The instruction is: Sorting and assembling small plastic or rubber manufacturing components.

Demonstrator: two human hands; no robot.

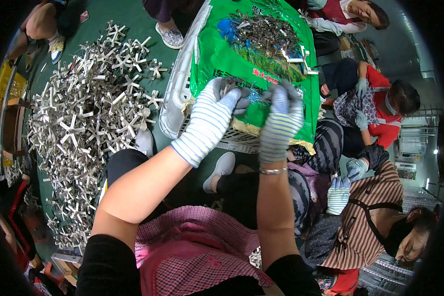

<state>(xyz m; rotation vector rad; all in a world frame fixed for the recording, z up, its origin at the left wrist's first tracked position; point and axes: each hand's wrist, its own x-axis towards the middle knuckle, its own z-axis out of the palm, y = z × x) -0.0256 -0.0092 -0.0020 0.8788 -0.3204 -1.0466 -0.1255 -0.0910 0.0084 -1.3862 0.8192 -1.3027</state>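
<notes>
The grey piece looks light and small, so it should be easy to lift. I think it is stiff, and maybe a bit smooth, so a pinch at one end with the fingertips should hold it best. It is just above the near part of the green sack. It looks dull grey and thin, but the gloves hide much of it, so I cannot tell its full shape. The left hand has its fingers bent in and seems to pinch it. The right hand is also above the near part of the sack, with its fingers curled, but it is blurry and I cannot tell if it pinches anything. A heap of dark bits sits on the far part of the sack. White stars make a big pile on the floor, left of the sack.
</notes>
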